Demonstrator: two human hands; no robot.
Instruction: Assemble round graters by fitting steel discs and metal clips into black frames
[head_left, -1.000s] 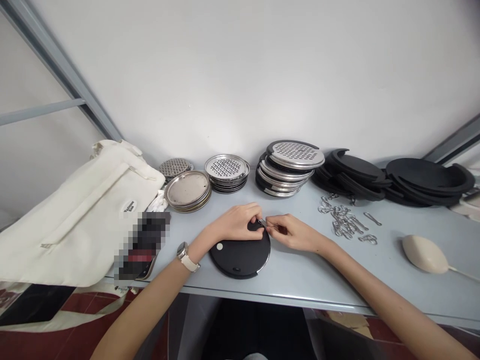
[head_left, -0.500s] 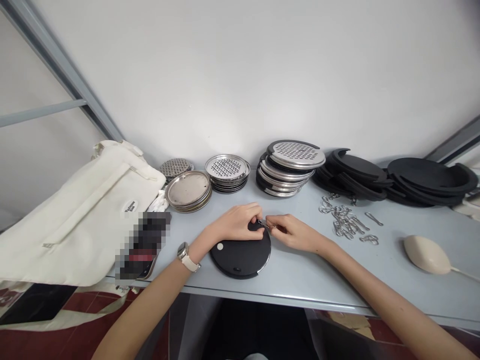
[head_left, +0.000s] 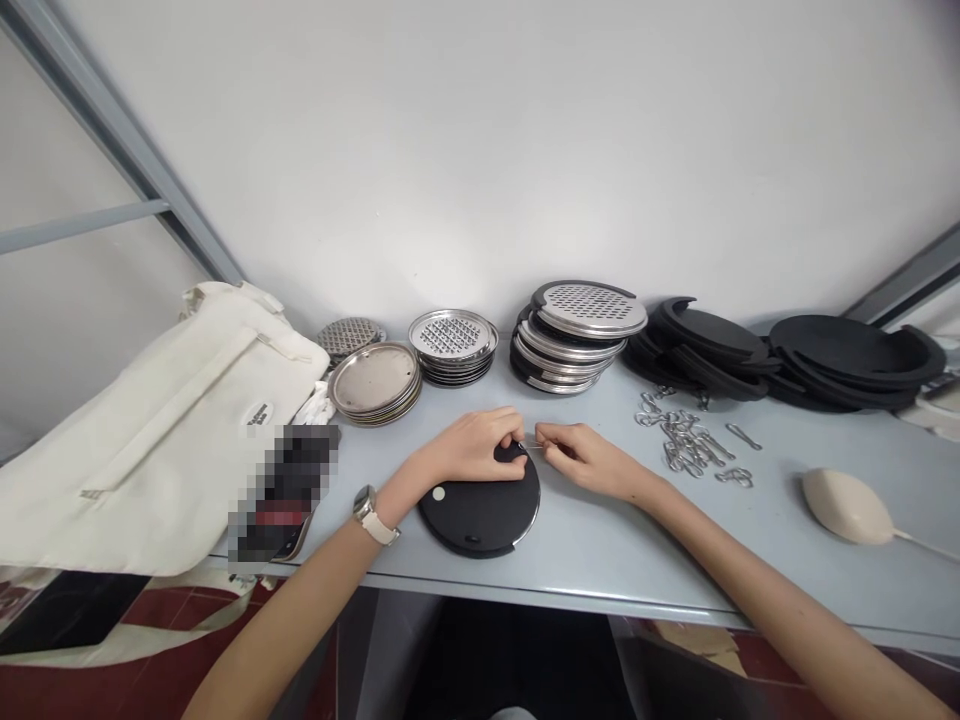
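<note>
L hand (head_left: 471,447) curled on top edge of black round disc (head_left: 480,518), which lies flat on grey table (head_left: 600,560); R hand (head_left: 581,460) fingers pinched narrow on thin metal pin (head_left: 531,446), tip at disc edge.

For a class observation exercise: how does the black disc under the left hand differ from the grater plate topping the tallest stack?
The black disc is solid with a small white dot; the grater plate is steel, punched with holes. The black disc lies alone under the left hand; the grater plate sits stacked, untouched. Both are round.
</note>
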